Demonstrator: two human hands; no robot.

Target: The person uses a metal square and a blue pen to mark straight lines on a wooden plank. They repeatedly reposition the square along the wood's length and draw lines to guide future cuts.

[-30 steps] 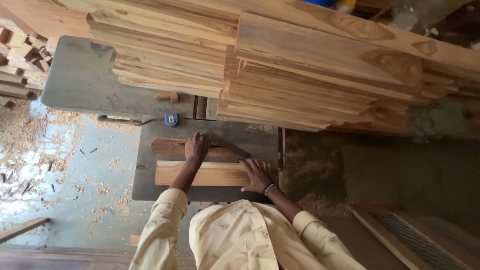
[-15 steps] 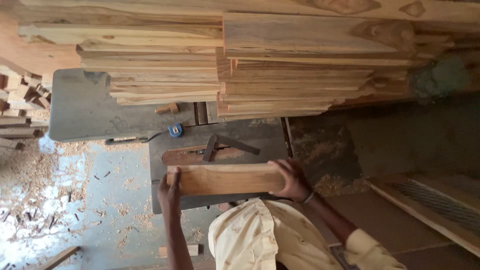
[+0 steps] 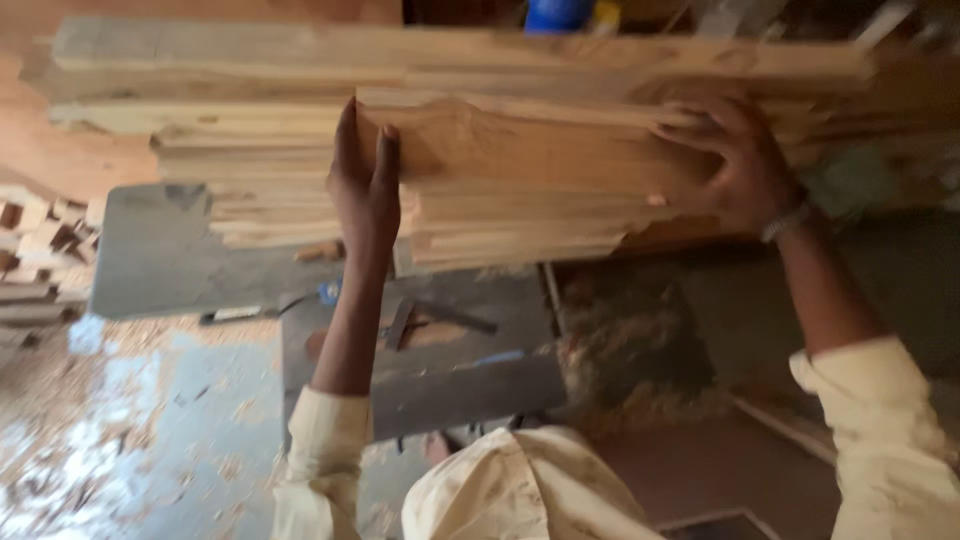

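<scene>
Fingers (image 3: 372,160) grip a board (image 3: 520,145) above the sawdust-strewn floor (image 3: 130,420).

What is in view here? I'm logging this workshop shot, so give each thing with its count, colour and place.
board: one, pale tan, held at both ends against the stack.
stack of boards: many, pale tan, across the top.
metal table: one, grey, under the stack.
square: one, dark metal, on the table, centre.
wood offcuts: several, brown, left edge.
sawdust: pale, scattered on the floor, lower left.
left hand: grips the board's left end.
right hand: grips the board's right end.
</scene>
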